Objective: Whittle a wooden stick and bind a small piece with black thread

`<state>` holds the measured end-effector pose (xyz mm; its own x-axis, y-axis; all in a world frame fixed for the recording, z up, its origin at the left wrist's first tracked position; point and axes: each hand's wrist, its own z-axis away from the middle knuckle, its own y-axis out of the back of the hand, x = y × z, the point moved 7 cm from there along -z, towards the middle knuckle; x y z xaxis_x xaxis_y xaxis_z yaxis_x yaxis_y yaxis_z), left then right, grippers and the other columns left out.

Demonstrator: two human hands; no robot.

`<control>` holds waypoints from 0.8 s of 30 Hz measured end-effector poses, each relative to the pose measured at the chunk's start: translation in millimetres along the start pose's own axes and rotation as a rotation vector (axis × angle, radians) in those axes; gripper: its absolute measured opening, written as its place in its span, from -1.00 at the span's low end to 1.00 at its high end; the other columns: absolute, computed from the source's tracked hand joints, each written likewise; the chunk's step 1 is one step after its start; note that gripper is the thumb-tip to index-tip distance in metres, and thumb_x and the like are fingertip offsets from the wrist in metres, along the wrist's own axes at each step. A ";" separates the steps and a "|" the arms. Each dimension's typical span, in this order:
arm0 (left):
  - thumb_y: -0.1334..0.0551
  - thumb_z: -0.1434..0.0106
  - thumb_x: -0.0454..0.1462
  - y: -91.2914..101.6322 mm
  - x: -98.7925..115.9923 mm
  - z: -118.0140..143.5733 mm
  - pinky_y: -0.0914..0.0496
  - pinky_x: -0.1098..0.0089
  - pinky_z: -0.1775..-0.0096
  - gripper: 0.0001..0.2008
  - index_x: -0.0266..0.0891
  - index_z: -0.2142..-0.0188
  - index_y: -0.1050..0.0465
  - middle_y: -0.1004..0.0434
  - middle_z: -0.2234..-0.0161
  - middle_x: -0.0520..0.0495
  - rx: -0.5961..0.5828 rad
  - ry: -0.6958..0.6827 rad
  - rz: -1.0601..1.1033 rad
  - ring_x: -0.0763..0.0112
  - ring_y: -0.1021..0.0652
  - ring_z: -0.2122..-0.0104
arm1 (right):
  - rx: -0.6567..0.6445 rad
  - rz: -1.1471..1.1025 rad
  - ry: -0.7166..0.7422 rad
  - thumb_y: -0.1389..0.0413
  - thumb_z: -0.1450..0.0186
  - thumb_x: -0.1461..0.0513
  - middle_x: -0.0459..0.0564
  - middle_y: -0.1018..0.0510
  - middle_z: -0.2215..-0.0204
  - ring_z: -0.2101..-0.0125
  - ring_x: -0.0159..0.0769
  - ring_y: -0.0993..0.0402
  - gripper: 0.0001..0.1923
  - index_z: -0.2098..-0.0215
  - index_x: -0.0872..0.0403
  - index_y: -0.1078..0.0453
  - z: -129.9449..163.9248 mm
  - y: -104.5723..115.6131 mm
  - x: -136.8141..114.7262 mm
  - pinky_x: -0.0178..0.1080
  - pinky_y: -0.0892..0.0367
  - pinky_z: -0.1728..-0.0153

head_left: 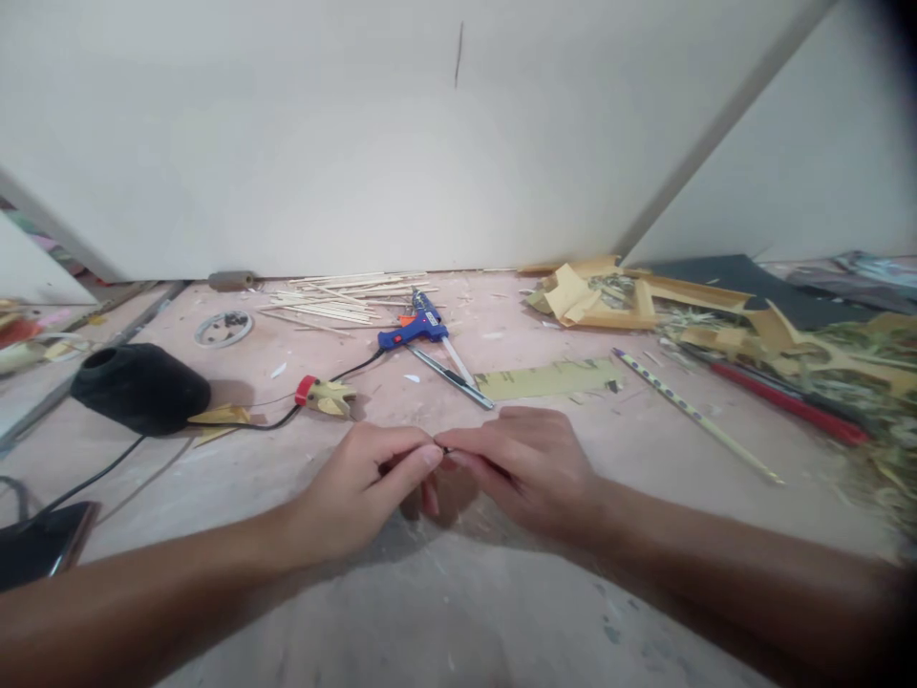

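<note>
Between hands (pixel 444 468), table (pixel 501 592) open.

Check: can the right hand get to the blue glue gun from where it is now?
Probably yes. The glue gun lies in the open ahead of the right hand, with only a slim metal tool on the floor between them. But both hands, left hand included, are pinching a small dark item.
</note>
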<state>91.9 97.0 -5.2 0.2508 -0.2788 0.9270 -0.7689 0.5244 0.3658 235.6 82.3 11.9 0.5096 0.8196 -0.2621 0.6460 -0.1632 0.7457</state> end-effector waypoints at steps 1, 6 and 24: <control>-0.10 -0.50 -0.24 0.4 -0.1 0.2 -0.27 0.54 0.47 -0.61 -0.31 0.42 -0.54 -0.55 0.56 0.04 0.014 0.009 0.012 0.59 -0.40 0.61 | 0.012 0.016 0.009 -0.12 -0.44 0.28 -0.19 -0.65 0.46 0.51 -0.41 -0.51 -0.80 -0.01 -0.04 -0.44 0.3 0.4 -0.8 -0.27 -0.19 0.41; -0.15 -0.44 -0.29 1.6 -1.5 1.5 -0.26 0.55 0.49 -0.71 -0.29 0.41 -0.53 -0.57 0.53 0.03 0.065 0.028 0.014 0.56 -0.43 0.58 | 0.024 -0.025 -0.025 -0.12 -0.41 0.28 -0.19 -0.60 0.52 0.54 -0.41 -0.46 -0.80 0.01 -0.01 -0.46 -3.3 3.1 -1.0 -0.28 -0.22 0.41; -0.16 -0.31 -0.35 -6.0 11.2 5.4 -0.24 0.50 0.45 -0.84 -0.26 0.38 -0.48 -0.41 0.59 0.06 0.078 -0.272 -0.327 0.52 -0.40 0.59 | -0.391 0.353 -0.621 -0.05 -0.40 -0.10 0.20 -0.61 0.13 0.16 0.00 -0.56 -0.53 0.03 0.12 -0.39 -86.0 -25.0 113.6 -0.14 -0.35 0.22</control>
<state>96.1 86.4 2.5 0.3325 -0.6276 0.7039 -0.7195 0.3137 0.6196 228.4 226.8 16.2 0.9426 0.2827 -0.1776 0.2015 -0.0579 0.9778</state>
